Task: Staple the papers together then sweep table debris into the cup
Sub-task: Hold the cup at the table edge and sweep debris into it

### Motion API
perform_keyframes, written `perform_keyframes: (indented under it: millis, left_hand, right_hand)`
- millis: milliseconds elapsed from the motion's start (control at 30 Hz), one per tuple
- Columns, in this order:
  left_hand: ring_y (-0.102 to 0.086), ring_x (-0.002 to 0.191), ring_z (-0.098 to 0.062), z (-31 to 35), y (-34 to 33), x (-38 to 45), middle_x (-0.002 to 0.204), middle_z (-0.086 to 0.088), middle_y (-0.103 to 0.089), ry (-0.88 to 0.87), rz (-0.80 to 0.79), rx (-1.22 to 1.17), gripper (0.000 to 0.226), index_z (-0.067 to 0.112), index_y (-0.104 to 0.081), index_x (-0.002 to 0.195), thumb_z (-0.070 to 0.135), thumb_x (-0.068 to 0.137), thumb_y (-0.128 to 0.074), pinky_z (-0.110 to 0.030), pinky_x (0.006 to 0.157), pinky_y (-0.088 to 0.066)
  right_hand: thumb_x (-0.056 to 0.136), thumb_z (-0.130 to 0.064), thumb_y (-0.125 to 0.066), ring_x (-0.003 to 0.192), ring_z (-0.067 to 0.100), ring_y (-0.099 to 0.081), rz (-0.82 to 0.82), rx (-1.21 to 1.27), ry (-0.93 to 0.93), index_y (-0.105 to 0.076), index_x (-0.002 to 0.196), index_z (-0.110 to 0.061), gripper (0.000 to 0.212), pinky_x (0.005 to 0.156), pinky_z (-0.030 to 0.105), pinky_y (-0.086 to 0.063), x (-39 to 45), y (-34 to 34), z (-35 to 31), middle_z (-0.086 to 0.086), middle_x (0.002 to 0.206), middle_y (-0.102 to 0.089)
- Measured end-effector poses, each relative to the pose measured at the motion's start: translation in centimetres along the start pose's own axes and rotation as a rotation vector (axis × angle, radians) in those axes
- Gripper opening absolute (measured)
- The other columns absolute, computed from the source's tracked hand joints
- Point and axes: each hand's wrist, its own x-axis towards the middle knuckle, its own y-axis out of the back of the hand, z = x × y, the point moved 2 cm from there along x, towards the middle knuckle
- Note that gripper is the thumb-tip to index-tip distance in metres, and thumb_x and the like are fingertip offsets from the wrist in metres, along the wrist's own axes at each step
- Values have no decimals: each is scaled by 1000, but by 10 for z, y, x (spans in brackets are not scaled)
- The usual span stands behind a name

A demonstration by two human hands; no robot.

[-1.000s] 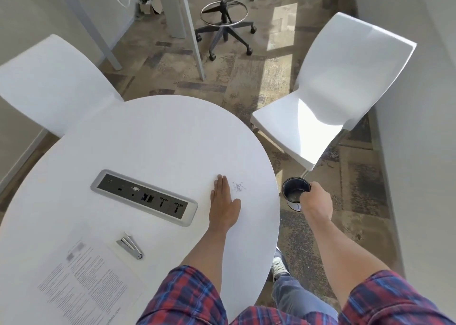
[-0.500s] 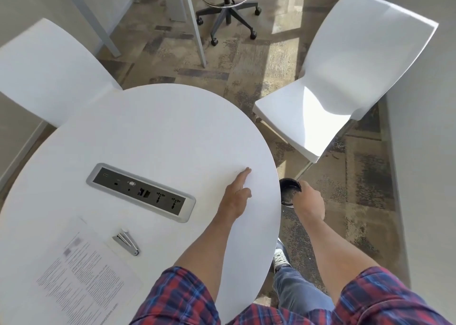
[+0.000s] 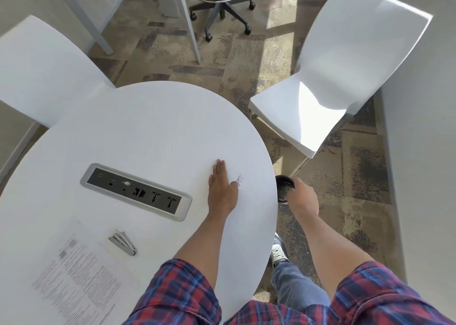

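My left hand (image 3: 222,189) lies flat on the round white table (image 3: 153,132), fingers together and pointing away from me. A small cluster of pale debris (image 3: 238,179) sits just right of its thumb, near the table's right edge. My right hand (image 3: 304,197) grips a dark cup (image 3: 283,186) and holds it just past the table's right edge, below the rim, mouth up. The printed papers (image 3: 74,280) lie at the near left of the table. A silver stapler (image 3: 122,242) rests beside their top right corner.
A grey power and data panel (image 3: 135,191) is set into the table left of my left hand. White chairs stand at the right (image 3: 333,83) and far left (image 3: 42,68). A wheeled stool base (image 3: 220,6) stands on the carpet beyond.
My left hand swept right toward the table edge, then came back left and now lies flat beside a small debris cluster. My right hand kept the cup at the edge.
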Motion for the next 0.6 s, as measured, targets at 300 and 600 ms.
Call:
perform_keyframes:
  millis: [300,600]
  left_hand:
    - [9,160,-9,26,-43,-15,175,2,7,-130,-126,119,75,15,0,166,7,97,-31,-27,126,12]
    - [12,160,-9,59,-68,-20,174,-1,10,-112,-248,-15,74,12,2,165,2,98,-27,-26,124,14]
  right_hand:
    - [88,-5,-43,73,36,-69,-15,18,57,-60,133,-20,50,58,38,-58,4,3,1,15,94,-73]
    - [88,-7,-45,61,32,-69,-42,41,71,-61,106,-17,27,51,37,-57,-1,6,-5,11,76,-70]
